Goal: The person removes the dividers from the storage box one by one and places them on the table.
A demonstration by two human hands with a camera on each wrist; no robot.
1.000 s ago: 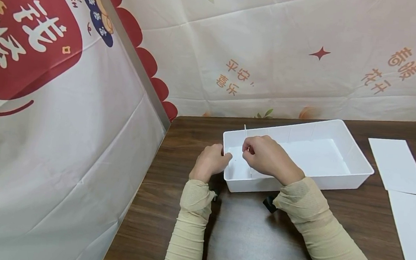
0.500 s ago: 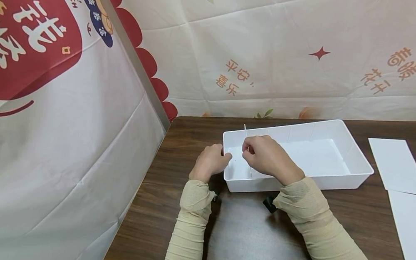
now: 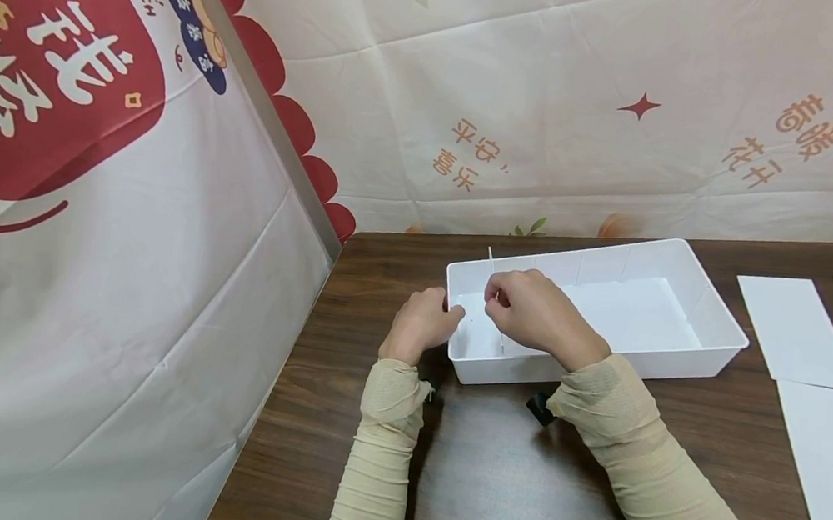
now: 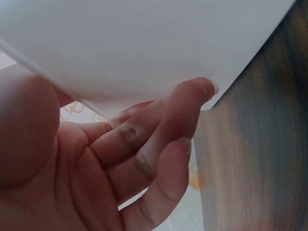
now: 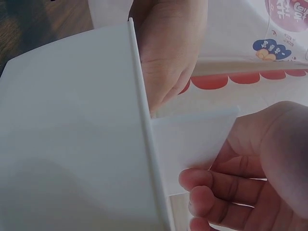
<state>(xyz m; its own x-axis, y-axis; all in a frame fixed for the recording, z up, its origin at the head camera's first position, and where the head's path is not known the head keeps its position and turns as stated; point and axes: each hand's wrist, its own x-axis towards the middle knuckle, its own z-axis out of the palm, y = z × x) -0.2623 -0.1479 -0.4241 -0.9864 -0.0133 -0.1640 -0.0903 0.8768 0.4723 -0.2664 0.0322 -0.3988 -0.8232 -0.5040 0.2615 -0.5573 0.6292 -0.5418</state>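
A long white plastic box [image 3: 677, 365] stands on the table. My left hand [image 3: 421, 323] grips its left end wall, thumb over the rim and fingers along the outside. In the left wrist view, those fingers [image 4: 180, 108] lie under the white wall [image 4: 144, 48]. A thin white divider [image 5: 192, 139] stands crosswise near the box's left end, its far corner rising above the back rim. My right hand [image 3: 539, 314] pinches the divider's top edge with curled fingers. The right wrist view shows the right fingertips [image 5: 195, 178] against the divider, with its lower part hidden behind the box's front wall.
Several flat white panels [image 3: 801, 331] lie on the dark wooden table [image 3: 500, 486] to the right of the box. Printed cloths [image 3: 403, 83] hang behind the table and along its left side. Small dark devices [image 3: 541, 408] sit under the wrists.
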